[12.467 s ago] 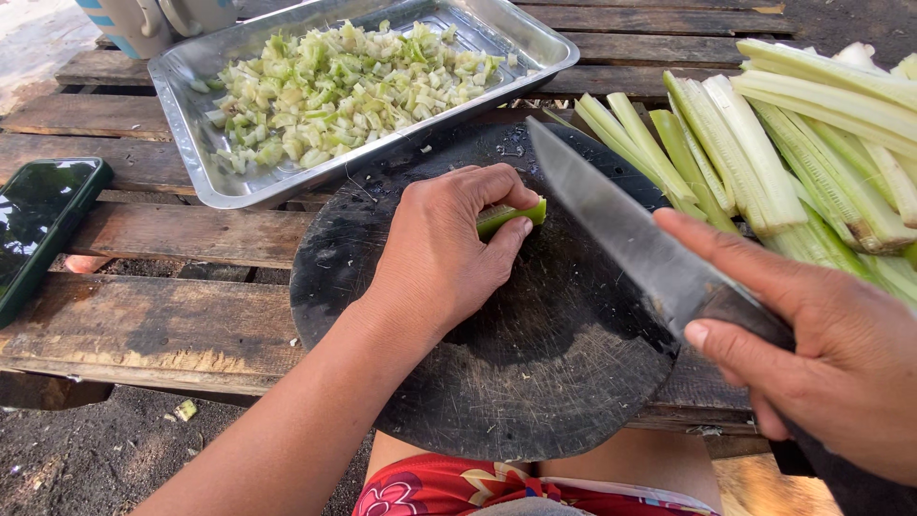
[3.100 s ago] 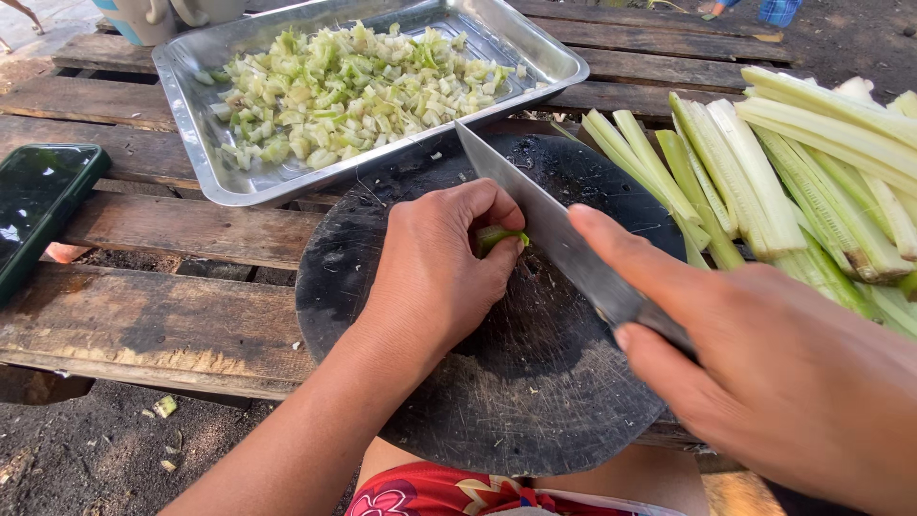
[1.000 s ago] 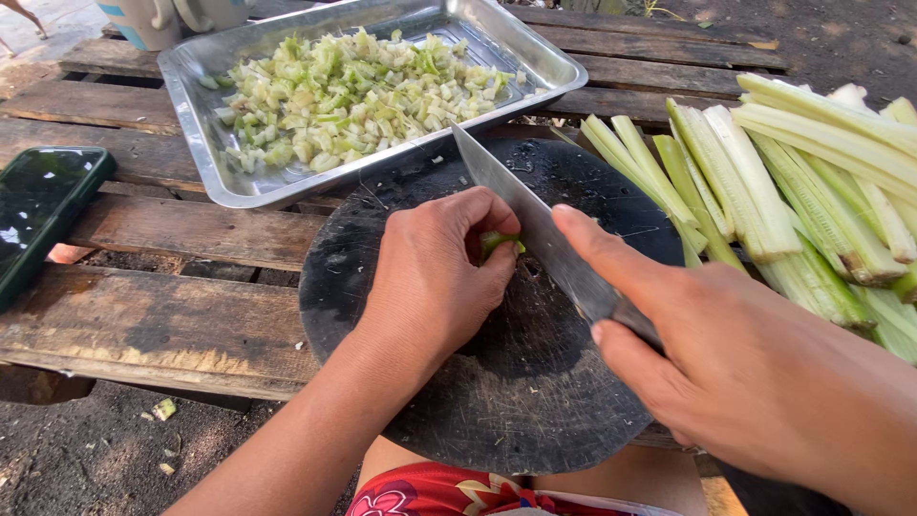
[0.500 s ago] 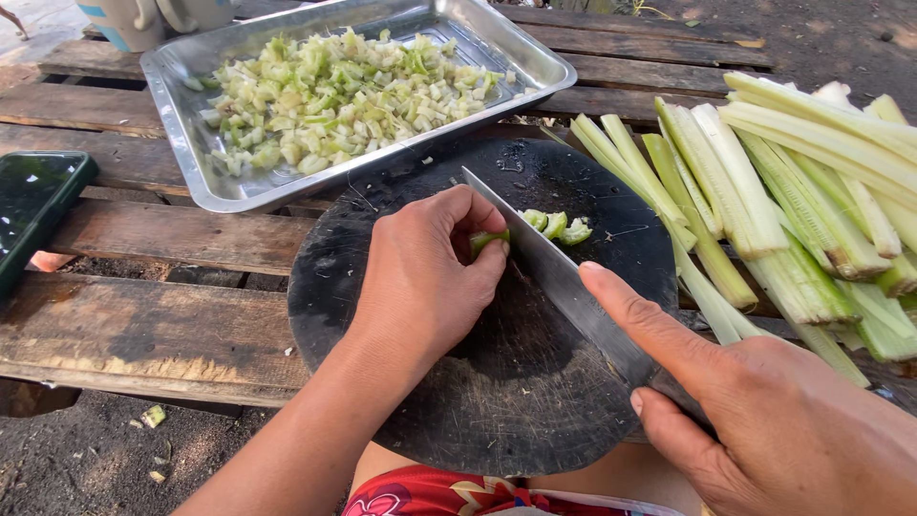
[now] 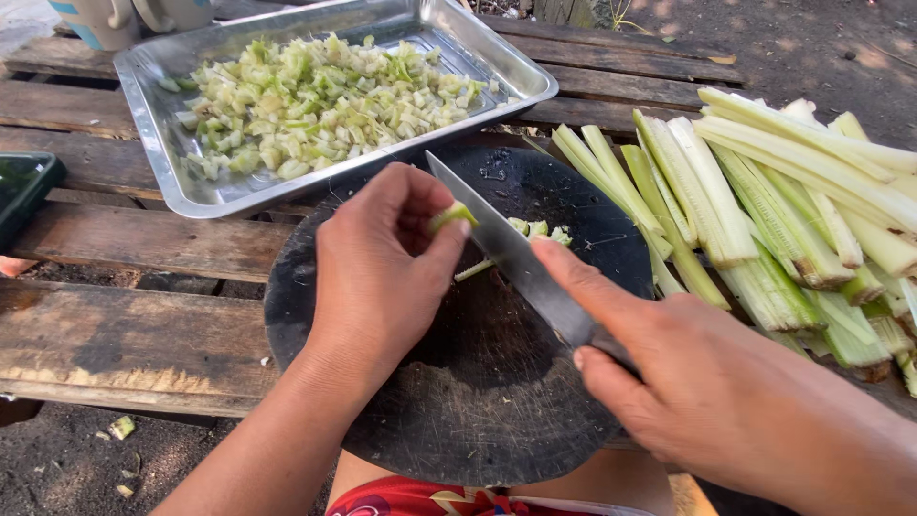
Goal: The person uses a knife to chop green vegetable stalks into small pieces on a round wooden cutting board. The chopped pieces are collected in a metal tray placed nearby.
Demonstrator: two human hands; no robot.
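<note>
My left hand (image 5: 377, 272) pinches a short green stalk end (image 5: 449, 217) against the round black cutting board (image 5: 478, 420). My right hand (image 5: 707, 392) grips the handle of a large knife (image 5: 506, 256), index finger stretched along the blade's spine. The blade stands right beside the stalk end. A few cut pieces (image 5: 537, 230) lie on the board just beyond the blade. A thin strip sticks out under the blade near my left thumb.
A metal tray (image 5: 196, 196) filled with chopped green pieces (image 5: 315, 96) lies behind the board. Long pale green stalks (image 5: 764, 210) are piled on the right. Everything rests on a wooden pallet (image 5: 124, 325). A dark green tray (image 5: 24, 186) is at the left edge.
The stalk has been sliced down to a short end. Fresh pieces have dropped beyond the blade. My hands and the knife stayed over the board's middle; the view shifted slightly.
</note>
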